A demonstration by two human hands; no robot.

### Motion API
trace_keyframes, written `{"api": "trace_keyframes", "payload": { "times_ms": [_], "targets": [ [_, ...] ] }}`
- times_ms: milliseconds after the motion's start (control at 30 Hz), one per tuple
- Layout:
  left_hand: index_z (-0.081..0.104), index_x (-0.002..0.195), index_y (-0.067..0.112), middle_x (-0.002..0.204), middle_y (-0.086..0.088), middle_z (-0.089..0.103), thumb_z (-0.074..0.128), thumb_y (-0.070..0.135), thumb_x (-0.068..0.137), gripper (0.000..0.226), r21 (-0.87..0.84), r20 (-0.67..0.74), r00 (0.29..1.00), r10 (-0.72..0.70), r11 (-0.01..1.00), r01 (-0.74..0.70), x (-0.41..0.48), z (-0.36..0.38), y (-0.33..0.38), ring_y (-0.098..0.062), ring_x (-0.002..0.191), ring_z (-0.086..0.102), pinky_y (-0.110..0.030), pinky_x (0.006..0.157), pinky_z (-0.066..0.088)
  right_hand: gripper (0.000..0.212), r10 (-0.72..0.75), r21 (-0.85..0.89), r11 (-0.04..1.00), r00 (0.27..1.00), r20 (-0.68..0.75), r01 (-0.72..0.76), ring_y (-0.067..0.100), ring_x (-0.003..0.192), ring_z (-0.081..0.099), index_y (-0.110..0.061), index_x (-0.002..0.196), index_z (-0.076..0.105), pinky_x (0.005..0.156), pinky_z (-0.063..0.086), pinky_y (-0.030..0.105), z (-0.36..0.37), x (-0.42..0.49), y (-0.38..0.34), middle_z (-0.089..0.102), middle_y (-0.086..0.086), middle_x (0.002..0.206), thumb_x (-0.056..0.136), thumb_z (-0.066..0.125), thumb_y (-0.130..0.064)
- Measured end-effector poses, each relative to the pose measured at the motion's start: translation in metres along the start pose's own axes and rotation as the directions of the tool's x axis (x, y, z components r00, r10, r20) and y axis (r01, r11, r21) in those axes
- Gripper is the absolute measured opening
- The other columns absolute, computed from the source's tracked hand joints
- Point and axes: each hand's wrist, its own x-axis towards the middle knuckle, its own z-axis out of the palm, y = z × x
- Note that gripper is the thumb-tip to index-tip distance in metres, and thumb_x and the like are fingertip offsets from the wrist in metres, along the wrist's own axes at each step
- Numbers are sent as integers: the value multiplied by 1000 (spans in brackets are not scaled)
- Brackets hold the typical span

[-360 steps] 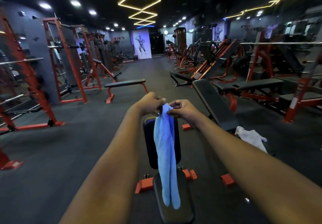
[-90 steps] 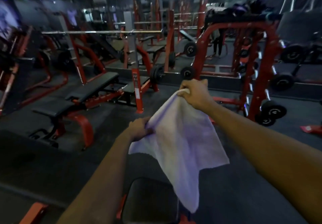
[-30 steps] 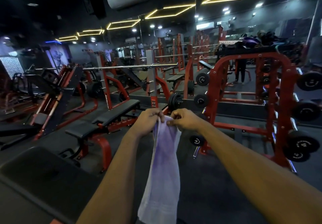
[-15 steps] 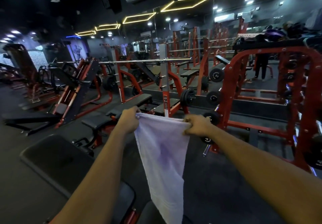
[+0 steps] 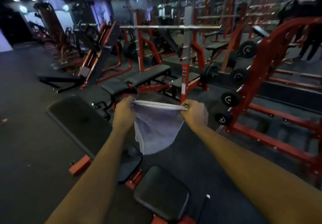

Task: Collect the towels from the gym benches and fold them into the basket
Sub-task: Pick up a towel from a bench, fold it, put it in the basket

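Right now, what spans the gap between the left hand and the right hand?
In the head view, only the towel: its top edge runs taut from the left hand to the right hand, each pinching a corner, and the rest hangs below.

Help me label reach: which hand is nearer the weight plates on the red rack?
Right. The right hand grips one corner of the towel, just left of the weight plates; the left hand grips the other corner, farther left.
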Motion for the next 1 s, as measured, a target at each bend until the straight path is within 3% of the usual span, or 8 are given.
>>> {"api": "trace_keyframes", "payload": {
  "times_ms": [133,300,567,633,733,867,933,1000],
  "targets": [
    [62,78,7,76,-14,69,47,11,70,17,61,240,949,-205,979,196,-94,43,-58,-29,73,65,-37,63,48,23,117,-193,979,953,279,-63,30,84,68,-25,89,71,69,51,30,52,-58,61,71,7,87,76,57,-15],
    [70,81,2,84,-20,73,45,17,63,34,203,570,735,-367,930,307,-212,100,-127,-36,84,68,-29,64,41,30,428,-485,857,768,476,-177,34,103,67,-21,106,73,84,54,36,146,-146,154,70,13,112,83,54,-18],
    [71,96,8,102,-16,72,40,29,79,41,343,713,481,-510,852,395,-260,155,-191,-35,98,66,-37,81,51,36,633,-632,760,396,666,-152,28,87,71,-10,101,72,69,56,31,216,-174,220,73,12,100,73,56,-26],
    [68,90,2,96,-20,71,47,18,86,26,354,699,461,-546,825,441,-240,172,-202,-35,89,65,-34,73,47,21,611,-586,785,405,681,-199,27,81,71,-16,90,74,71,60,34,226,-150,215,73,9,91,73,61,-22],
    [66,88,2,90,-19,69,51,7,86,16,262,656,542,-526,832,490,-195,204,-227,-34,85,65,-32,68,44,14,513,-373,858,564,647,-353,24,76,71,-32,76,70,73,61,39,251,-107,217,74,5,87,70,66,-20],
    [57,115,18,111,-7,64,54,11,91,24,83,573,641,-510,815,574,-153,268,-272,-22,99,61,-38,86,52,49,431,-163,900,775,462,-403,24,111,65,-23,132,60,96,53,36,306,-73,237,66,7,127,85,69,-14],
    [44,134,17,131,-11,54,53,13,92,43,97,564,616,-550,785,612,-156,284,-282,-27,116,55,-44,99,48,64,533,-184,844,748,395,-504,27,118,60,-21,141,50,98,53,41,319,-79,244,58,10,136,82,73,-12],
    [33,142,11,143,-16,42,56,25,93,55,251,593,473,-651,708,660,-176,317,-298,-35,130,44,-50,107,40,68,699,-325,712,583,414,-623,31,121,57,-16,141,44,98,51,42,347,-93,266,55,14,138,81,75,-22]
  ]
}}
